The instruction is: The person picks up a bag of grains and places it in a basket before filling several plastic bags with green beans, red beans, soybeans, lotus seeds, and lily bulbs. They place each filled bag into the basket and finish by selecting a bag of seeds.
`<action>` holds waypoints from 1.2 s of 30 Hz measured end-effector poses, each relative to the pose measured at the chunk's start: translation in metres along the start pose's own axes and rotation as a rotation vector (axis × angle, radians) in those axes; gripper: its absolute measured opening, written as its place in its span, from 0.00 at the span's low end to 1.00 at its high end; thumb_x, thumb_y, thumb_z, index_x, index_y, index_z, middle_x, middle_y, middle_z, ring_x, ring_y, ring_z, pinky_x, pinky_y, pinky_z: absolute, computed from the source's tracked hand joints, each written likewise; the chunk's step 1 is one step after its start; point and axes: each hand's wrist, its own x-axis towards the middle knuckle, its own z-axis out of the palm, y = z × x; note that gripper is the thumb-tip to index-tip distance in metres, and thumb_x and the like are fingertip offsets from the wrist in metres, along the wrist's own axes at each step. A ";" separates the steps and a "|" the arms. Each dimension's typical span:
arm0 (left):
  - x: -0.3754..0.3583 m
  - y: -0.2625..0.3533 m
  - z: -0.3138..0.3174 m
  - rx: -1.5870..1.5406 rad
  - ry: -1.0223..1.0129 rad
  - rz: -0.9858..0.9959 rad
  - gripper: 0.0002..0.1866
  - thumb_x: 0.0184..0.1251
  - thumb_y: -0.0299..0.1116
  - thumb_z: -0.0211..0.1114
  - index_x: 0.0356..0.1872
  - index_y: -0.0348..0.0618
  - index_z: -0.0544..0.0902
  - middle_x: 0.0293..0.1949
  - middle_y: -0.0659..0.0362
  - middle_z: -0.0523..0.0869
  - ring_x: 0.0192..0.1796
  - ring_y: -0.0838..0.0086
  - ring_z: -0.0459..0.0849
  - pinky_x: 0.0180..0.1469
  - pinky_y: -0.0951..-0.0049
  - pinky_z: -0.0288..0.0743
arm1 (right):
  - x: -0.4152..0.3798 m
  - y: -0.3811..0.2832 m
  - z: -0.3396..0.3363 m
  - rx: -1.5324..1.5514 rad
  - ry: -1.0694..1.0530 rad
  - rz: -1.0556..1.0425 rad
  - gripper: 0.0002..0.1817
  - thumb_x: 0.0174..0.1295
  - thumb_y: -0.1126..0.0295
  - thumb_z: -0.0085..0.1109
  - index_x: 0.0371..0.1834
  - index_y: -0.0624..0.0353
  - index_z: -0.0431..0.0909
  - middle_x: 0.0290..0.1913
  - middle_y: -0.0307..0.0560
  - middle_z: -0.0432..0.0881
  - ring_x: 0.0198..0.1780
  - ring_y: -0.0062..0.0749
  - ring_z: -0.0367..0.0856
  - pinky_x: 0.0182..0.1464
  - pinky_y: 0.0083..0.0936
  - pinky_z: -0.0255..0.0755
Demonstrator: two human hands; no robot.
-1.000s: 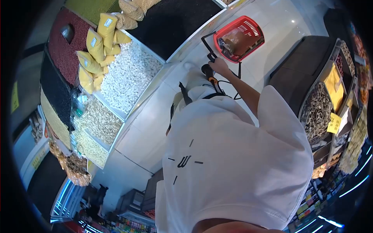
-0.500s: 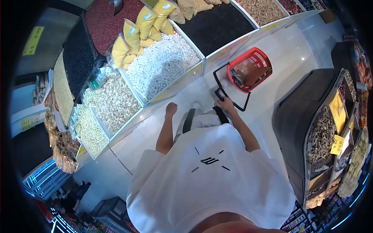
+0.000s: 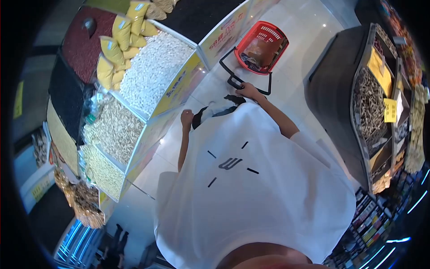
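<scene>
My right hand (image 3: pixel 245 90) is wrapped round the black handle (image 3: pixel 234 82) of a red shopping basket (image 3: pixel 281 53). The basket is out in front of me over the pale floor, with its slotted wall showing and some clear-wrapped and dark items inside. My left hand (image 3: pixel 187 117) hangs at my side with curled fingers and nothing visible in it. It is nearest to the printed side panel of the bulk-food bins, apart from it. A bin of white pieces (image 3: pixel 154 67) lies beyond that hand.
On the left, bins hold pale dried goods (image 3: pixel 114 130), dark red beans (image 3: pixel 85 49) and stacked yellow bags (image 3: pixel 121 31). To the right stands a dark display stand (image 3: pixel 333 89) with dried goods and a yellow price tag (image 3: pixel 390 110). A person in dark clothes (image 3: pixel 112 258) is at lower left.
The view has turned, and the bins have shifted left and tilted. The basket and my right hand appear higher and further left. My right hand keeps its grip on the handle.
</scene>
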 end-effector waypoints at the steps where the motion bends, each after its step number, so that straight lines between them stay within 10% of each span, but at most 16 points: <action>1: 0.009 -0.003 -0.003 -0.023 -0.041 -0.010 0.14 0.51 0.38 0.57 0.29 0.36 0.80 0.21 0.53 0.81 0.25 0.68 0.80 0.30 0.68 0.72 | 0.004 -0.002 -0.002 -0.030 0.026 -0.055 0.24 0.44 0.50 0.61 0.32 0.63 0.78 0.31 0.55 0.80 0.34 0.41 0.79 0.41 0.31 0.70; 14: 0.046 0.012 -0.004 -0.299 -0.516 -0.447 0.14 0.51 0.38 0.57 0.28 0.36 0.80 0.21 0.52 0.81 0.27 0.65 0.81 0.32 0.67 0.73 | 0.011 -0.028 -0.023 0.056 0.133 -0.188 0.23 0.48 0.49 0.58 0.30 0.63 0.78 0.32 0.58 0.79 0.37 0.50 0.78 0.42 0.39 0.70; 15: 0.084 0.039 -0.007 -0.292 -0.498 -0.773 0.12 0.51 0.38 0.57 0.24 0.38 0.81 0.25 0.53 0.82 0.29 0.69 0.80 0.35 0.70 0.71 | 0.017 -0.032 -0.026 0.019 0.106 -0.201 0.24 0.49 0.49 0.58 0.31 0.63 0.78 0.32 0.59 0.79 0.37 0.51 0.78 0.42 0.39 0.70; 16: 0.117 0.043 -0.005 -0.132 -0.382 -0.453 0.13 0.50 0.38 0.58 0.24 0.37 0.81 0.24 0.51 0.82 0.27 0.63 0.80 0.34 0.67 0.71 | 0.020 -0.034 -0.028 -0.016 0.073 -0.208 0.24 0.50 0.48 0.57 0.31 0.63 0.78 0.32 0.59 0.79 0.37 0.51 0.78 0.42 0.39 0.70; 22: 0.327 0.185 -0.041 -0.103 -0.242 -0.203 0.11 0.56 0.35 0.55 0.30 0.37 0.80 0.28 0.49 0.81 0.34 0.54 0.78 0.39 0.63 0.71 | 0.040 -0.051 -0.080 0.210 -0.226 -0.066 0.34 0.59 0.39 0.40 0.30 0.63 0.80 0.30 0.56 0.80 0.36 0.49 0.79 0.41 0.38 0.70; 24: 0.388 0.212 -0.040 0.078 0.010 0.191 0.11 0.56 0.33 0.56 0.37 0.38 0.78 0.35 0.49 0.78 0.40 0.55 0.75 0.43 0.61 0.68 | 0.055 -0.034 -0.094 0.204 -0.068 -0.096 0.35 0.61 0.40 0.36 0.29 0.63 0.80 0.22 0.48 0.79 0.26 0.38 0.79 0.35 0.31 0.72; 26: 0.435 0.219 -0.034 0.180 0.057 0.308 0.14 0.55 0.31 0.58 0.43 0.38 0.73 0.41 0.48 0.75 0.46 0.54 0.72 0.47 0.60 0.66 | 0.078 -0.014 -0.109 0.758 -0.250 0.229 0.32 0.62 0.43 0.38 0.27 0.64 0.79 0.22 0.50 0.80 0.22 0.35 0.78 0.30 0.28 0.72; 31: 0.474 0.194 0.006 0.359 -0.169 0.193 0.17 0.52 0.29 0.60 0.43 0.34 0.70 0.39 0.46 0.74 0.43 0.53 0.71 0.46 0.58 0.64 | 0.157 0.116 -0.093 0.659 0.075 0.290 0.17 0.56 0.60 0.48 0.30 0.65 0.77 0.22 0.47 0.80 0.21 0.28 0.78 0.25 0.24 0.73; 34: 0.472 0.184 0.021 0.400 0.032 0.295 0.15 0.55 0.32 0.60 0.39 0.33 0.70 0.36 0.47 0.73 0.38 0.53 0.72 0.41 0.58 0.66 | 0.199 0.206 -0.052 0.588 0.132 0.527 0.14 0.54 0.64 0.47 0.25 0.64 0.78 0.19 0.46 0.79 0.20 0.27 0.78 0.25 0.25 0.74; 36: 0.459 0.166 0.030 0.090 0.117 -0.157 0.17 0.54 0.33 0.63 0.39 0.32 0.70 0.36 0.46 0.73 0.38 0.53 0.73 0.41 0.60 0.67 | 0.221 0.250 -0.037 0.358 0.111 0.538 0.12 0.53 0.67 0.47 0.21 0.62 0.78 0.18 0.46 0.79 0.20 0.28 0.78 0.24 0.25 0.73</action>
